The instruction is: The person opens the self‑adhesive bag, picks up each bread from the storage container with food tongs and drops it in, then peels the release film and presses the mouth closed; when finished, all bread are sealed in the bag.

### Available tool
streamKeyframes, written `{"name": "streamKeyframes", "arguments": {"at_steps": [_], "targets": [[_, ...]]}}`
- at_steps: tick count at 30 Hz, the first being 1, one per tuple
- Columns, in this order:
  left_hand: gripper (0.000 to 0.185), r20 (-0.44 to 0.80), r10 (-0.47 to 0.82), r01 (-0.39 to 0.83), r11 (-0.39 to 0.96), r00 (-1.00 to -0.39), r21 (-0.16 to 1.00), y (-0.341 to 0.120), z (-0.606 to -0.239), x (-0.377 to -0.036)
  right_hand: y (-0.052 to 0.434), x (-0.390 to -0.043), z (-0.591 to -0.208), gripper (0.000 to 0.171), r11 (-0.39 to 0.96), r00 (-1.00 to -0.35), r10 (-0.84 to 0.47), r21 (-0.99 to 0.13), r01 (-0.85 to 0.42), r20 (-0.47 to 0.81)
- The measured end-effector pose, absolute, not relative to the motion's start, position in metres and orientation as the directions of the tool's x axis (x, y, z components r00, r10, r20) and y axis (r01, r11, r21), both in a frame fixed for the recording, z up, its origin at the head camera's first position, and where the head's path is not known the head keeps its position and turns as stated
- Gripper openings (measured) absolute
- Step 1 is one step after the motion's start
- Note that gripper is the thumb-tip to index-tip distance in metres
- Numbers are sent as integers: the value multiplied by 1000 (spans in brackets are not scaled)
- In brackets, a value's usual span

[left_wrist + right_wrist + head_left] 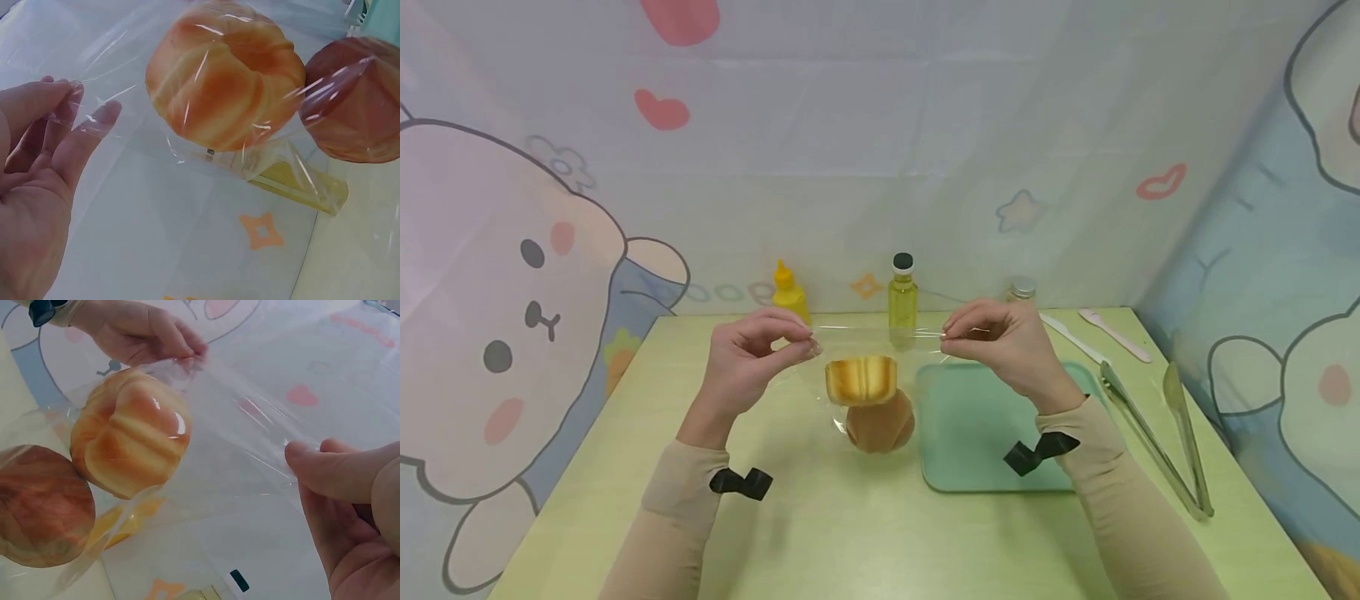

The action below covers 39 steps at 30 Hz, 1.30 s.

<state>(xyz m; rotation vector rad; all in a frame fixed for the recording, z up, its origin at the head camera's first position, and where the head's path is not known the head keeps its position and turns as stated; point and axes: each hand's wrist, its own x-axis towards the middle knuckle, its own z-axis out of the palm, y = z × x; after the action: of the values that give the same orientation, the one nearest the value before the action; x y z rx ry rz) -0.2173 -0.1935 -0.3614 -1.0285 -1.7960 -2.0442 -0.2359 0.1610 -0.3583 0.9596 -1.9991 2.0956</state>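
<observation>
clear bag: a transparent plastic bag point(865, 367) hangs between both hands above the green table point(850, 533), its top edge stretched taut from 9 to 3 o'clock.
bread: a golden bun point(861, 380) sits inside the bag, with a darker brown bun point(880, 422) just below it at 6 o'clock, touching or nearly so.
left hand: the left hand point(748, 360) pinches the bag's top corner between thumb and fingertips point(103, 115), at 9 o'clock of the buns.
right hand: the right hand point(1003, 342) pinches the other corner, at 3 o'clock.
room: bare tabletop lies at 6 o'clock, toward the person.
around: a teal tray point(977, 433) lies just at 3 o'clock of the buns; metal tongs point(1157, 433) lie beyond it; a yellow squeeze bottle point(788, 292) and an oil bottle point(902, 293) stand at 12 o'clock by the wall.
</observation>
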Motion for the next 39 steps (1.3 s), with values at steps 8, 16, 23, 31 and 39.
{"name": "streamKeyframes", "arguments": {"at_steps": [8, 16, 23, 31, 39], "targets": [[8, 644, 318, 608, -217, -696, 764, -194, -360, -217, 161, -236, -355, 12, -184, -776, -375, -861, -474, 507], [13, 493, 329, 494, -86, -805, 865, -187, -365, -216, 155, -237, -359, 11, -142, -787, -351, -860, -491, 507], [19, 518, 325, 502, -138, -791, 854, -178, -377, -216, 151, -238, -363, 7, 39, -794, -374, -847, -529, 479], [29, 496, 369, 469, -167, -786, 867, -170, -378, -214, 130, -233, -348, 14, 263, -596, -549, -556, -789, 586], [22, 472, 447, 463, -137, -760, 876, -160, -377, -208, 96, -228, -335, 16, 160, -384, -780, -436, -886, 495]]}}
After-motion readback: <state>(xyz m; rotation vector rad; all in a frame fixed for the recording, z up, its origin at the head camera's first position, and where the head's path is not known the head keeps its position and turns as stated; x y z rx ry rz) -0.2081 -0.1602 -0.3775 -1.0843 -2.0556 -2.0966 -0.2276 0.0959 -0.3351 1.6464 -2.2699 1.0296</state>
